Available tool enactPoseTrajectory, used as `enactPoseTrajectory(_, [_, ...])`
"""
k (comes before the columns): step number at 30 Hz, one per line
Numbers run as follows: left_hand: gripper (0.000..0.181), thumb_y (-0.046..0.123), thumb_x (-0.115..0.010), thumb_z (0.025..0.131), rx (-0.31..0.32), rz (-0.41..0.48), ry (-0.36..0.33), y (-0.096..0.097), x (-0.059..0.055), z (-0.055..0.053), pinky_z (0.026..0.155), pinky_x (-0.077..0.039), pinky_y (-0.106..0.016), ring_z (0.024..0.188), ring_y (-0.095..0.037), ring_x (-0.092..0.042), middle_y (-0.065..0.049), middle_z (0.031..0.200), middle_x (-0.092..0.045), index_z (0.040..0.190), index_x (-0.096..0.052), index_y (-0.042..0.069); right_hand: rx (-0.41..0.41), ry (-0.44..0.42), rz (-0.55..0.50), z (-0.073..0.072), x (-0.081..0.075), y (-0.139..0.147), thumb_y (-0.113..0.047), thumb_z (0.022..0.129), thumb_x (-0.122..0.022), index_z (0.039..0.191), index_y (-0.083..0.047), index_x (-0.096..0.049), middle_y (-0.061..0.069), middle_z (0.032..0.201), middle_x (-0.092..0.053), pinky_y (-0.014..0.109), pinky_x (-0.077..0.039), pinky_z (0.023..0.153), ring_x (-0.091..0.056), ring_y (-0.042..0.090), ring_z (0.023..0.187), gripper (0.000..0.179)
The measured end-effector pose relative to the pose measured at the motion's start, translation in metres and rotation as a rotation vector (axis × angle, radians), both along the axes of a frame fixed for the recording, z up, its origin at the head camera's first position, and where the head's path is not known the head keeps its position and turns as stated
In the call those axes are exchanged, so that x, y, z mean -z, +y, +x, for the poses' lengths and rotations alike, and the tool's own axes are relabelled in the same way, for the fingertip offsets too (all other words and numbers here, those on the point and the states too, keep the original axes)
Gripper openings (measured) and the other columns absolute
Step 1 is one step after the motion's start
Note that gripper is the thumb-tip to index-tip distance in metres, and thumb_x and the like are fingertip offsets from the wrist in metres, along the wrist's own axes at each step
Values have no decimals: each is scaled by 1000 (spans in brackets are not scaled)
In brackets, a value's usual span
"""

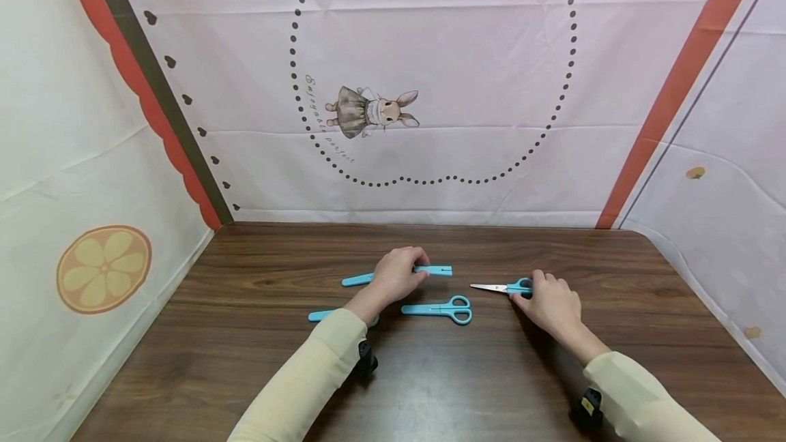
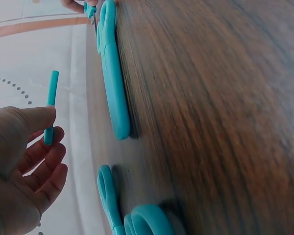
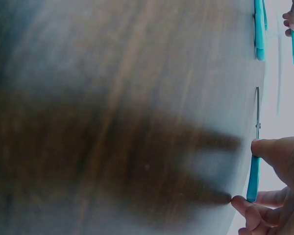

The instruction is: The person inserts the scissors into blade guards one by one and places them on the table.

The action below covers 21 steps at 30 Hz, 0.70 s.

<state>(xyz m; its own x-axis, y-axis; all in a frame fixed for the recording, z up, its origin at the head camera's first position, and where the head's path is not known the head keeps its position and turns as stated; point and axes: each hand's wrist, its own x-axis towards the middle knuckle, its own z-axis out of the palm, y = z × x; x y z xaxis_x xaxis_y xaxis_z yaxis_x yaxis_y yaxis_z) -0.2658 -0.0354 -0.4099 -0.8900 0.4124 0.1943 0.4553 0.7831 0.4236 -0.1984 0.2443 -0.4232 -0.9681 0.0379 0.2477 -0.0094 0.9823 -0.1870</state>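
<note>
My left hand [image 1: 398, 275] pinches a light-blue blade cover [image 1: 439, 270] between thumb and fingers; in the left wrist view the cover [image 2: 53, 88] is held up off the table. To its right, my right hand [image 1: 555, 302] grips the blue handles of a pair of scissors [image 1: 489, 287]. Their bare metal blades point left, toward the cover, with a gap between. In the right wrist view, thumb and fingers are on the scissors' handle [image 3: 253, 178]. Part of the handle loops is hidden by the right fingers.
Covered blue scissors [image 1: 425, 309] lie between the hands, nearer me. Another covered pair [image 1: 322, 316] lies partly under the left forearm, and a third blue cover [image 1: 357, 280] shows left of the left hand. Printed cloth [image 1: 479, 74] walls the brown table [image 1: 258, 333] on three sides.
</note>
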Motion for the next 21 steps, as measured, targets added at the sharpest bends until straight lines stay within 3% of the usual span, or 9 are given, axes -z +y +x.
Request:
enactPoseTrajectory(11, [15,27,-68,84,1,28,26,-13,-1,6,70,-47,-27,81,-9,-57,6,92,-64,98,-66,20,-22,51,-17,0,7,0,-31,77,-71,99,11,-59,23,81,-57,47,-44,50,-54,37,69,48])
enactPoseTrajectory(21, [17,28,-67,84,-3,19,53,-22,-4,11,68,-46,-26,80,-8,-56,7,90,-62,99,-69,21,-81,98,17,1,5,0,-28,78,-70,97,11,-58,21,78,-56,45,-45,49,-54,35,67,44])
